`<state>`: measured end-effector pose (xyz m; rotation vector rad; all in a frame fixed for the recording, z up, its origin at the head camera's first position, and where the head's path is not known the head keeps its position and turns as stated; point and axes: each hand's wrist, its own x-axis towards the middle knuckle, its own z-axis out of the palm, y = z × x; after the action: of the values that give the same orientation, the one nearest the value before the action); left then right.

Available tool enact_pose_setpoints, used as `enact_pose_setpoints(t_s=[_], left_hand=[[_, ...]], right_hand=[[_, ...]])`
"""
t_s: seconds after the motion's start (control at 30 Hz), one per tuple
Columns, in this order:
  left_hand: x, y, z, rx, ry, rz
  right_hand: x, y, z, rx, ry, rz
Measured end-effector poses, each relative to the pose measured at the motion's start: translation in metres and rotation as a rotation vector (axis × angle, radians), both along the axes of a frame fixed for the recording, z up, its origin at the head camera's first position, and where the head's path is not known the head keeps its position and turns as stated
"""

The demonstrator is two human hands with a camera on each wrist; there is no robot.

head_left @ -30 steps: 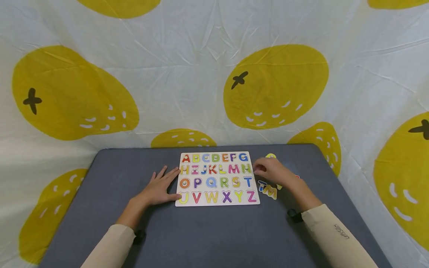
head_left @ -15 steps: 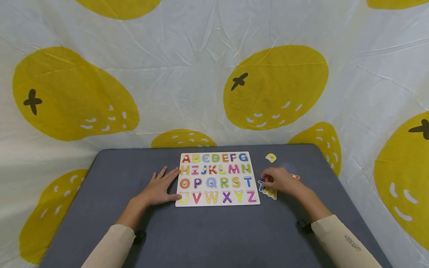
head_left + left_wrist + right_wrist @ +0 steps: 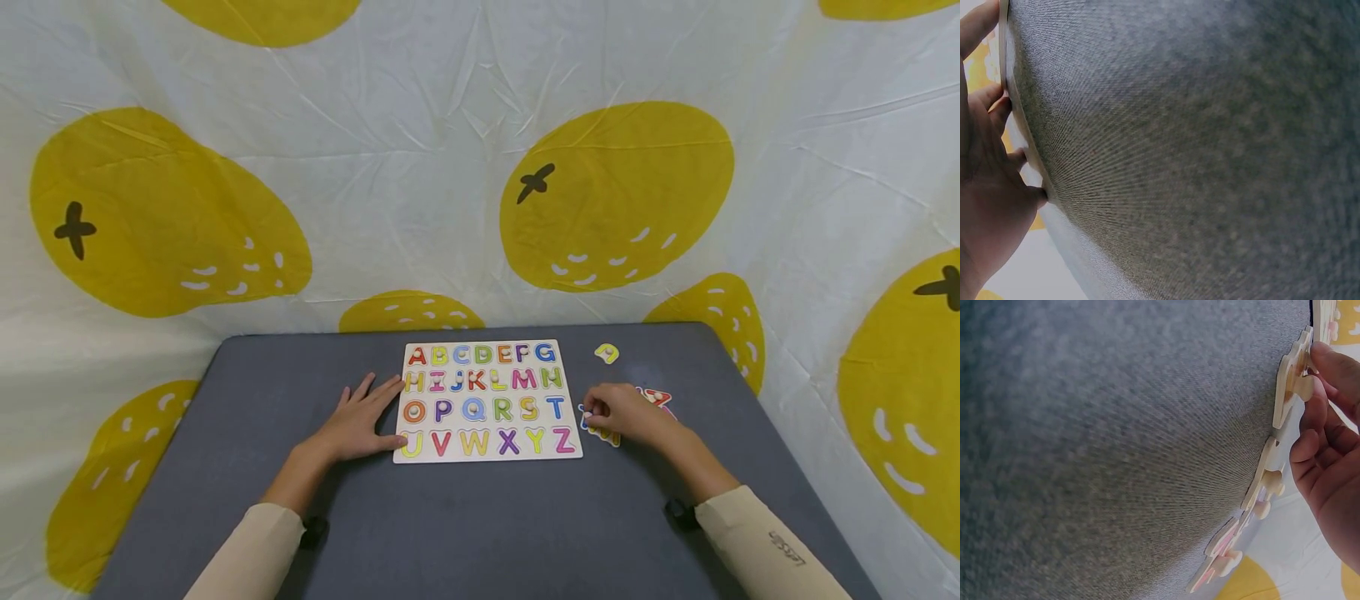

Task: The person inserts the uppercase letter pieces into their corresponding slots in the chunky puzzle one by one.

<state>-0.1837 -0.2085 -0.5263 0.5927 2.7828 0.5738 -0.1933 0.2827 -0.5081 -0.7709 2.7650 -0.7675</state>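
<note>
A wooden alphabet puzzle board (image 3: 480, 458) lies on the table, its letters running in rows from A to Z. My left hand (image 3: 363, 423) rests with spread fingers on its left edge, the thumb by the U; the left wrist view shows these fingertips (image 3: 1040, 197) at the edge. Just right of the board, my right hand (image 3: 624, 410) pinches a blue letter T puzzle piece (image 3: 584, 422), mostly covered by the fingers. A yellowish letter piece (image 3: 609, 437) lies under and beside the fingertips. In the right wrist view, thumb and forefinger (image 3: 1329, 362) meet beyond a knobbed piece (image 3: 1286, 394).
A yellow letter piece (image 3: 607, 353) sits beyond the right hand, and a red one (image 3: 658, 397) with others partly hidden lies beside the wrist. The grey table (image 3: 480, 525) ends at a white curtain (image 3: 420, 208) printed with yellow fruit.
My right hand has left the board's right edge near the N and come nearer to me, onto the blue T piece. The yellow and red pieces are now uncovered. The left hand stays put.
</note>
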Motion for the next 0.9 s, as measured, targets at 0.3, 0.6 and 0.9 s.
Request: enact_pose_setpoints(t_s=[0.3, 0.6, 0.9], left_hand=[[0.001, 0.001, 0.002, 0.001, 0.009, -0.005], [0.001, 0.0, 0.001, 0.005, 0.011, -0.005], [-0.002, -0.001, -0.003, 0.023, 0.013, -0.017]], right_hand=[[-0.003, -0.004, 0.005, 0.015, 0.023, 0.004], [-0.008, -0.016, 0.009, 0.006, 0.037, 0.017], [-0.015, -0.035, 0.009, 0.026, -0.006, 0.033]])
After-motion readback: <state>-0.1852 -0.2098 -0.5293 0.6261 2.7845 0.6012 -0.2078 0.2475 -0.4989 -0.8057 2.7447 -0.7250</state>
